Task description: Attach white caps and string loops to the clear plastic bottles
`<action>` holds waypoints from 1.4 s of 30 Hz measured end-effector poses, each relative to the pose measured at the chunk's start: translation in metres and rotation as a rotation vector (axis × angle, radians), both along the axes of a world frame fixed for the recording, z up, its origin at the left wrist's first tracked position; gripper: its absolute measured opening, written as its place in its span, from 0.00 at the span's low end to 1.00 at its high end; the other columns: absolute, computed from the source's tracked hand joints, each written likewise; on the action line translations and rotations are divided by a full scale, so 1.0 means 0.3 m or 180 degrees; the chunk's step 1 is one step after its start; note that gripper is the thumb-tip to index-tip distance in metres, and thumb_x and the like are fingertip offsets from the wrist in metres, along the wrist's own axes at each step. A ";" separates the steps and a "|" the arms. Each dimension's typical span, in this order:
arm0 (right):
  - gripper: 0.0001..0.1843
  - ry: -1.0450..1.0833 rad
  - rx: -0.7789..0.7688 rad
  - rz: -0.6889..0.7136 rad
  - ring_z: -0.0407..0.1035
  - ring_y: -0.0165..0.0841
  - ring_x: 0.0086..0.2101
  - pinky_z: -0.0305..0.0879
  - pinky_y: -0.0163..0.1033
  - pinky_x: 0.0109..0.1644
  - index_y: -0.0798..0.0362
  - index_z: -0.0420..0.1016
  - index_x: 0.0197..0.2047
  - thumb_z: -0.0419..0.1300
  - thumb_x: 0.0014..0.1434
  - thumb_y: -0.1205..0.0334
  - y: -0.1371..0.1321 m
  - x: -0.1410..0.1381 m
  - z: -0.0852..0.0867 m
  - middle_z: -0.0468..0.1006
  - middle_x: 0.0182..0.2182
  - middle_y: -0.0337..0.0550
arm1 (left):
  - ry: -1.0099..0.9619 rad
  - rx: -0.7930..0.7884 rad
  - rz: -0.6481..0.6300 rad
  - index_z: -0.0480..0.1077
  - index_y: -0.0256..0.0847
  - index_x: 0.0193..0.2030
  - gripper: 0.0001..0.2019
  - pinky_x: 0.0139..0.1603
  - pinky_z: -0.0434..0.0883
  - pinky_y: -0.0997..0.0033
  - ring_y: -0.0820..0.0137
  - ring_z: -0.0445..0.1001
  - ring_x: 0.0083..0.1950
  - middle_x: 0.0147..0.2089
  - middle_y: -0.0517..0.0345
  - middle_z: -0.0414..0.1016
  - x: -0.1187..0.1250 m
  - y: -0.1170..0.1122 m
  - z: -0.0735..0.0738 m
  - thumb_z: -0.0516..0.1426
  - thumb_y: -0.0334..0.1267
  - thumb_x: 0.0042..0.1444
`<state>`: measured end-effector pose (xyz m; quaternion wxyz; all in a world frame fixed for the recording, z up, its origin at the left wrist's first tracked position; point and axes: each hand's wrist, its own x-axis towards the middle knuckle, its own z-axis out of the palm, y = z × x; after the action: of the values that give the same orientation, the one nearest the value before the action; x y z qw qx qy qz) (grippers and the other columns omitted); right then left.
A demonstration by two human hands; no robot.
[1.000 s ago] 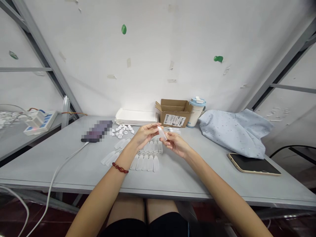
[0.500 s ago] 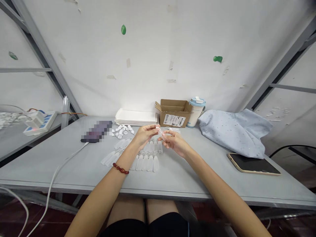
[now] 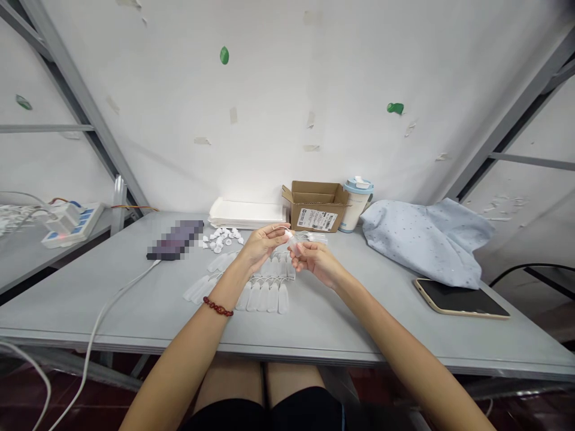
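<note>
A small translucent plastic dropper bottle (image 3: 293, 242) sits between my hands above the middle of the table. My left hand (image 3: 263, 246) pinches its upper end, and my right hand (image 3: 315, 263) holds its body with the fingertips. Fingers partly hide the bottle. Under my hands lie rows of similar empty bottles (image 3: 264, 297), some joined by a thin plastic runner. Left of them is a heap of small white caps or nozzles (image 3: 220, 238), out of reach of my fingers. A red bead bracelet (image 3: 218, 306) circles my left wrist.
The grey table (image 3: 112, 305) also holds a pixelated phone (image 3: 175, 239), white trays (image 3: 246, 214), a cardboard box (image 3: 317, 206), a tumbler (image 3: 357, 205), a pale blue cloth (image 3: 426, 242) and a dark tablet (image 3: 460, 298). A white cable (image 3: 108, 311) runs off its front edge.
My hands have stayed close together over the bottles. The small bottle has turned slightly between my fingers, and my right hand has shifted its grip a little.
</note>
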<state>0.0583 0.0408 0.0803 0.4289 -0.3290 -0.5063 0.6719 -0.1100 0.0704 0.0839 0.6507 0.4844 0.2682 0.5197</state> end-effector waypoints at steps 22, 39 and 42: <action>0.17 -0.0983 0.1257 -0.1207 0.62 0.26 0.21 0.59 0.33 0.22 0.54 0.69 0.36 0.60 0.52 0.48 0.009 0.015 0.011 0.71 0.25 0.38 | 0.1115 0.0356 0.0341 0.74 0.37 0.24 0.11 0.36 0.65 0.67 0.71 0.67 0.30 0.27 0.56 0.70 0.015 -0.025 0.019 0.63 0.44 0.45; 0.23 -0.0823 0.0930 -0.1243 0.55 0.24 0.17 0.53 0.35 0.22 0.53 0.63 0.22 0.60 0.50 0.41 0.029 0.040 0.009 0.62 0.16 0.35 | 0.1379 0.0813 0.0228 0.76 0.36 0.29 0.14 0.34 0.69 0.67 0.69 0.70 0.31 0.30 0.52 0.74 0.032 -0.033 0.009 0.63 0.47 0.46; 0.22 -0.0823 0.1157 -0.1180 0.55 0.25 0.17 0.53 0.34 0.22 0.54 0.66 0.25 0.60 0.50 0.41 0.029 0.041 0.013 0.63 0.16 0.35 | 0.1456 0.0632 0.0029 0.75 0.33 0.29 0.19 0.34 0.71 0.66 0.67 0.71 0.33 0.32 0.48 0.75 0.030 -0.033 0.009 0.59 0.52 0.50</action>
<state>0.0707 0.0493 0.0842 0.5282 -0.4166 -0.6001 0.4328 -0.1009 0.0606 0.0865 0.5199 0.6497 0.3584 0.4233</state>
